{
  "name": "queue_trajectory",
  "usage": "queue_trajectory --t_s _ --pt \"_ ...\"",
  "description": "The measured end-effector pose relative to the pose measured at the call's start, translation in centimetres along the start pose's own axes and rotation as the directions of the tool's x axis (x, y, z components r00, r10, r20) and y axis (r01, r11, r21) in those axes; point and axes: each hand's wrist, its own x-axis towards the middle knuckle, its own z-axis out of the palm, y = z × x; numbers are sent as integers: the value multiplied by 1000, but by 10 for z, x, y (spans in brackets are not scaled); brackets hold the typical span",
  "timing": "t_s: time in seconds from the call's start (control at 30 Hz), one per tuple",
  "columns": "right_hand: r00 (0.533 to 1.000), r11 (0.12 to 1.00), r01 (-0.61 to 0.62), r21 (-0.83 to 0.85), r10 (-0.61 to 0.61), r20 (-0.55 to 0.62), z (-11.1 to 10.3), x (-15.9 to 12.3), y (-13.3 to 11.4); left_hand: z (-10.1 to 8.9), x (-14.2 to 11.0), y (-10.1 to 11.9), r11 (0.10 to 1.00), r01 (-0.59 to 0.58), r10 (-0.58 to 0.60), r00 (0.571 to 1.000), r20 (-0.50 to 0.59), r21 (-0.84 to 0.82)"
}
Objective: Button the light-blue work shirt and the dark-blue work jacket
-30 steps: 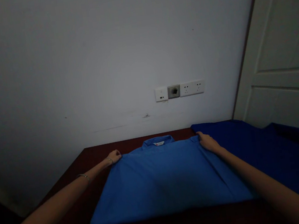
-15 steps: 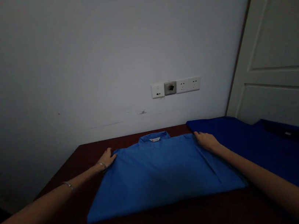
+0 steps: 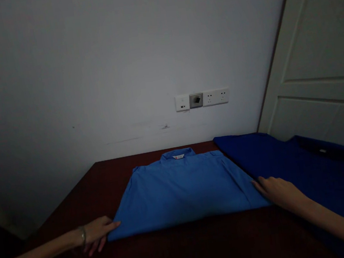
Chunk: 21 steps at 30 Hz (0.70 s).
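Note:
A light blue collared shirt [image 3: 177,192] lies folded on the dark red tabletop, its collar and white label at the far side. My left hand [image 3: 98,232] is by the shirt's near left corner. One digit of it reaches onto the cloth edge, while the other fingers hang apart over the tabletop. At the shirt's lower right edge, my right hand [image 3: 279,190] has its fingers bent together on the fabric; their tips are partly hidden.
A dark blue garment [image 3: 278,156] spreads along the right, beside the shirt. Behind the dark red table [image 3: 111,176] rises a pale wall with a row of sockets [image 3: 201,99]. A panelled door [image 3: 319,61] stands at the right.
Both hands have come from the shirt's shoulders down along its side edges toward me, the left one moving outward too. The shirt stays flat, and the view has shifted slightly.

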Motion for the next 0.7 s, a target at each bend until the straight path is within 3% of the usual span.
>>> queue_trajectory --t_s 0.17,0.4,0.57,0.7 --pt "1000 1000 -3 6 3 3 15 -12 -2 0 5 -9 994 -71 79 992 94 -85" --pt "998 1000 1 27 -3 70 18 -18 9 -25 11 -22 970 -221 238 944 227 -97" --pt "998 993 -19 116 12 66 20 -31 23 -37 13 -31 980 -182 201 905 375 -86" --pt "995 971 -47 233 25 97 26 -41 27 -40 10 -27 992 -118 119 826 551 -39"
